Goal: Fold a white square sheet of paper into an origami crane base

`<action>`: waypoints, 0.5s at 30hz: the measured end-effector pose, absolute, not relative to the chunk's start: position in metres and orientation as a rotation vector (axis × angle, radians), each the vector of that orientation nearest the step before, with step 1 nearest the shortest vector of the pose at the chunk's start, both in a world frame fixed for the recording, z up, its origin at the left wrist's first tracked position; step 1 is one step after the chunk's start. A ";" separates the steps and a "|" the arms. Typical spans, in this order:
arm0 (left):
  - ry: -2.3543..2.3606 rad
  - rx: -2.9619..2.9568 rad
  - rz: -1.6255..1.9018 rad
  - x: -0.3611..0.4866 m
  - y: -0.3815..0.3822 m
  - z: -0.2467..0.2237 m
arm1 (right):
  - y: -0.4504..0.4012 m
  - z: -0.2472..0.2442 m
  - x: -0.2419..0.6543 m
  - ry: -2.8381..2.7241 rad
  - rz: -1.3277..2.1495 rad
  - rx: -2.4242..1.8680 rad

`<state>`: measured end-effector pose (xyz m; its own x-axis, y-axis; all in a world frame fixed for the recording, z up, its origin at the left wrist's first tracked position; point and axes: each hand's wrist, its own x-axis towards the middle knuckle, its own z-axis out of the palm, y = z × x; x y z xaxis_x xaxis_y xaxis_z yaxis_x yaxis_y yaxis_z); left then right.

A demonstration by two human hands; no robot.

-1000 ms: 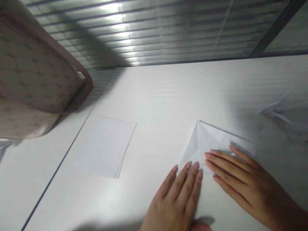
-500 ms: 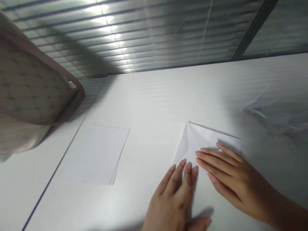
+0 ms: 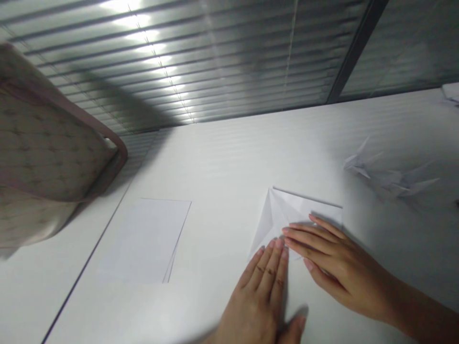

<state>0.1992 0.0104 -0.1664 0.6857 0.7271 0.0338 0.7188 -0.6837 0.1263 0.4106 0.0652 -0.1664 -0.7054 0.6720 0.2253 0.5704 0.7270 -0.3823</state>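
A folded paper is being held flat on the counter, right of centre and toward the near edge. The left hand is being rested palm down from the near side, its fingers slightly spread, with their tips on the paper's near edge. The right hand is being rested palm down from the right, its fingers lying straight and close together across the middle of the paper. Both hands are open, and nothing is being pinched or gripped. Several folds are shown as done: creases are being seen converging on a sharp corner at the paper's far left, with flaps lying over one another, while its far edge is running straight. Toward the counter's right edge, pointed paper figures are lying in shadow. Left of the hands, a small stack of sheets is lying unfolded and untouched, so those sheets are left as blanks. A padded seat is overhanging the counter's far left corner, and blinds are being seen beyond its far edge.
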 end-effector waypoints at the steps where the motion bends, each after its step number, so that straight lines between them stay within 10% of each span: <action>1: 1.202 2.796 0.127 0.199 0.010 -0.167 | 0.065 -0.166 0.410 -2.579 0.412 -0.969; 15: 1.181 2.892 0.168 0.196 0.014 -0.172 | 0.064 -0.165 0.405 -2.433 0.502 -1.028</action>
<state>0.1959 0.0139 -0.1717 0.7092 0.6987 0.0944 0.6973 -0.7148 0.0523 0.4051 0.0636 -0.1647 -0.6218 0.7386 0.2603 0.5752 0.6563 -0.4883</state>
